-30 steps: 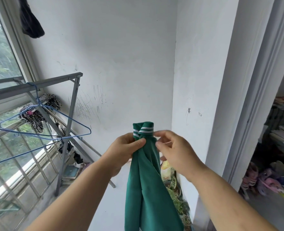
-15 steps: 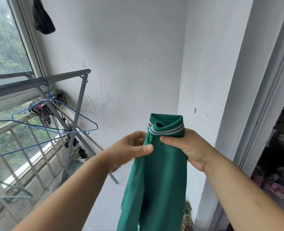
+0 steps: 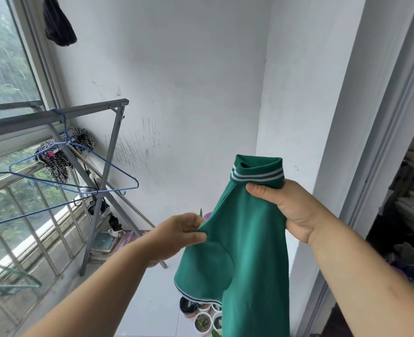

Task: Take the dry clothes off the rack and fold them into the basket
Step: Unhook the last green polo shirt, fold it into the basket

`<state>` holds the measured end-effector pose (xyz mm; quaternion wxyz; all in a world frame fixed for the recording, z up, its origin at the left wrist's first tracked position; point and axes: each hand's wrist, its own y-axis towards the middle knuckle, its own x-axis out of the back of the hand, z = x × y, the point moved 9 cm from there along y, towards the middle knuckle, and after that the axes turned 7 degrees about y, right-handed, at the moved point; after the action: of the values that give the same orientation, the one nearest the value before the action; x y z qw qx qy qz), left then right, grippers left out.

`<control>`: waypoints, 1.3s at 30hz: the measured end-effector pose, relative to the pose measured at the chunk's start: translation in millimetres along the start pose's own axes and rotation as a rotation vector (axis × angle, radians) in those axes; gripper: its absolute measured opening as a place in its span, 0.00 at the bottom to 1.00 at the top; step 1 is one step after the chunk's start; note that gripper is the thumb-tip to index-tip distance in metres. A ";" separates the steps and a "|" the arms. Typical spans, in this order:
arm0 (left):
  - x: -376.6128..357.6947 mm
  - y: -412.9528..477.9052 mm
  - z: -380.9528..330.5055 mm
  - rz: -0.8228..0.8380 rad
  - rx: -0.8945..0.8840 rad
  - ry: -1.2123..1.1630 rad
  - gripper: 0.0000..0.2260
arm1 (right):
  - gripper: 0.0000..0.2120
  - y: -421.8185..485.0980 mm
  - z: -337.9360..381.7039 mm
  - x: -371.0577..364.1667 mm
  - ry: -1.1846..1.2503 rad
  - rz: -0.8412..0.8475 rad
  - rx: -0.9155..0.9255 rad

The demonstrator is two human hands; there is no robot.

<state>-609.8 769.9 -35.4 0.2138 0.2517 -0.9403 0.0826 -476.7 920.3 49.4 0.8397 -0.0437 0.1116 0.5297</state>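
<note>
Right of the drying rack [image 3: 55,115], well apart from it, you held the green shirt [image 3: 249,239] up in the air. Your right hand [image 3: 283,207] gripped it just under the striped collar [image 3: 257,171]. Your left hand [image 3: 176,237] pinched the fabric near the shoulder seam, lower down and nearer the rack. A sleeve [image 3: 201,276] drooped below that pinch. To fold it well, you probably needed to bring both shoulders level, keep the collar on top, and tuck the sleeve in before doubling the body. No basket showed, so you would have had to find it first. No brand or label could be read on the shirt, and the pen scratches [image 3: 133,147] on the wall beyond the rack spelled nothing legible.
</note>
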 end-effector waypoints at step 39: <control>51.1 10.2 -30.2 -0.091 0.034 0.705 0.13 | 0.23 10.6 2.3 39.9 -0.156 -0.116 0.089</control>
<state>-644.1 764.2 13.8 0.5246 0.2529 -0.7949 0.1704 -469.3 960.4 42.8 0.8762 0.0288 0.0664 0.4764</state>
